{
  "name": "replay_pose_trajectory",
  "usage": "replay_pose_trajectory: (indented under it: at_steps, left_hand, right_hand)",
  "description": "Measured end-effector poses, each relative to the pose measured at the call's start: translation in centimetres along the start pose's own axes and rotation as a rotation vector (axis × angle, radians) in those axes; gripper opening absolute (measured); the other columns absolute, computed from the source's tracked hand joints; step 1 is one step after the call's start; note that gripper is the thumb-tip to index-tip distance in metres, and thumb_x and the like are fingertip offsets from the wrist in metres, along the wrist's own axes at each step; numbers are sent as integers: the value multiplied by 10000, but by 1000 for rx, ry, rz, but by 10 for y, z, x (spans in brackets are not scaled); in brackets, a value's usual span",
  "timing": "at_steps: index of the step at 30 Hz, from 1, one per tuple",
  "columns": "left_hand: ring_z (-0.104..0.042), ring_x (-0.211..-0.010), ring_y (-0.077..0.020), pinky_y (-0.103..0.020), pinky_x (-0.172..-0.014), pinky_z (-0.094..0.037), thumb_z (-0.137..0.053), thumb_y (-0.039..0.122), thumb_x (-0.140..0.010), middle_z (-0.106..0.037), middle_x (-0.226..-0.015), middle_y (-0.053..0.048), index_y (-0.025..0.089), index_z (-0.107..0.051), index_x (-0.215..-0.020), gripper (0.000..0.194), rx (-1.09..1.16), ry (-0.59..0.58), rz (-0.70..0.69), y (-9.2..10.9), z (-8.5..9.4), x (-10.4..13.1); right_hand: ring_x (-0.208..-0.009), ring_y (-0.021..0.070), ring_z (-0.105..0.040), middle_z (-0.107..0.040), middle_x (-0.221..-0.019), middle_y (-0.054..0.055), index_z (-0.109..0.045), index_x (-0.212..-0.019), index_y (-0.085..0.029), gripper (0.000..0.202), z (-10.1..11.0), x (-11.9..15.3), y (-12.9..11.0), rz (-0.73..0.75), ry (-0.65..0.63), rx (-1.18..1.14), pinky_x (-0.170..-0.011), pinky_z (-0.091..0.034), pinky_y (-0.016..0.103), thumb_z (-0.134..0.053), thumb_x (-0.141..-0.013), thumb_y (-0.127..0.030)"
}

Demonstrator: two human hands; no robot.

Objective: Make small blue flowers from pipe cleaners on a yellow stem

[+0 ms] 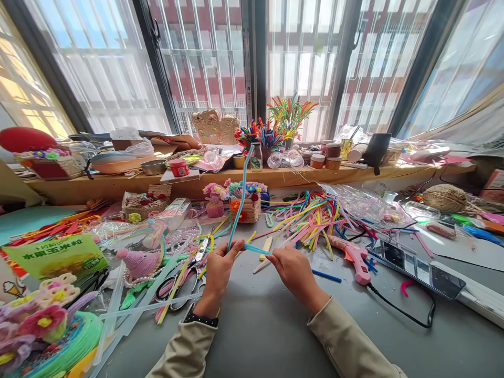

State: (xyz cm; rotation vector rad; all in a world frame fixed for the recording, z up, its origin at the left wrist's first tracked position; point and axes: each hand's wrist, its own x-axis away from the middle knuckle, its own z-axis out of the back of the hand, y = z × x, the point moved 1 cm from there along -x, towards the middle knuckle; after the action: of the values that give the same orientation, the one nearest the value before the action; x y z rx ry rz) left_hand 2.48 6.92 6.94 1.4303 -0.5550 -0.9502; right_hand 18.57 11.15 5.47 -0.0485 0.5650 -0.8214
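A light blue pipe cleaner [243,191] rises from my left hand [220,269], which is closed on it. From there a blue stretch runs across to my right hand [292,270], whose fingers pinch its other end. Both hands are above the grey table [260,336], a short gap apart. Beyond them stands a small twine-wrapped basket with flowers [247,209]. Just behind the blue stretch lies a small yellow object [266,247]. Scissors [185,281] rest to the left of my left hand.
A pile of coloured pipe cleaners [315,215] spreads behind my right hand. Right of it are a pink glue gun [356,260] with a cord, a phone [417,268] and a white power strip [482,302]. Flower crafts [43,320] sit front left; a crowded wooden ledge [205,181] runs behind.
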Motion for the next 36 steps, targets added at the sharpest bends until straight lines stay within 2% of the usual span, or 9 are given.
replay_pose_trajectory:
  at_steps: [4,7,9,11,13,16,19,27,36]
  left_hand:
    - [-480,-565,-120,-203,-503,-331,-563,453,-594,-584,-572,2,145,-636,-664,324,-89,-17,-60,3,1,1]
    - [-487,-596,-122,-199,-524,-335,-519,444,-650,-593,-606,8,160,-627,-686,306,-228,-49,-104,3,2,2]
    - [-488,-569,-121,-200,-507,-333,-478,445,-686,-591,-599,6,163,-622,-710,317,-350,-39,-155,2,3,3]
    - [-487,-536,-120,-208,-496,-327,-448,422,-720,-593,-606,-4,163,-614,-743,309,-541,6,-297,2,3,4]
    - [-495,-536,-125,-221,-504,-320,-431,365,-752,-599,-635,-18,166,-605,-766,265,-792,43,-529,2,3,5]
    - [-515,-578,-134,-233,-520,-317,-401,240,-786,-606,-692,-32,178,-590,-775,199,-1080,4,-878,4,1,9]
    - [-520,-590,-125,-230,-523,-327,-377,145,-791,-603,-724,-36,176,-571,-796,196,-1190,-41,-1067,4,-1,13]
    - [-519,-617,-127,-232,-527,-349,-321,118,-811,-576,-728,-42,168,-540,-825,225,-1175,-85,-1135,4,-5,18]
    - [-522,-627,-136,-240,-538,-366,-369,130,-795,-589,-737,-33,174,-546,-844,189,-1269,-83,-1164,2,-6,17]
  right_hand:
    - [-581,128,-461,-534,-613,7,-524,-712,-201,312,-1,1,4,-83,-64,-126,-488,-227,219,-306,-820,-396]
    - [-572,122,-466,-536,-622,-8,-515,-813,-208,242,1,2,7,-123,-38,-177,-496,-252,208,-336,-816,-369]
    - [-598,130,-463,-531,-619,-6,-519,-800,-205,209,2,2,8,-104,-13,-164,-517,-272,208,-371,-804,-351]
    - [-651,145,-460,-538,-633,4,-525,-752,-194,164,1,2,7,-60,6,-133,-556,-293,214,-417,-784,-314]
    - [-689,157,-455,-549,-652,13,-523,-714,-186,120,-2,2,7,-38,6,-108,-587,-306,223,-445,-768,-259]
    - [-714,169,-457,-564,-684,29,-530,-718,-182,97,-6,3,8,-68,4,-75,-624,-318,239,-446,-759,-208]
    - [-742,173,-459,-572,-723,38,-537,-736,-184,116,-7,4,9,-85,19,-69,-652,-324,246,-425,-765,-187]
    - [-745,168,-445,-566,-721,29,-530,-718,-182,99,-8,4,13,-136,48,-122,-642,-321,243,-442,-717,-136]
    - [-769,180,-426,-573,-753,13,-542,-741,-194,102,-6,4,13,-199,127,-70,-661,-278,268,-442,-754,-189]
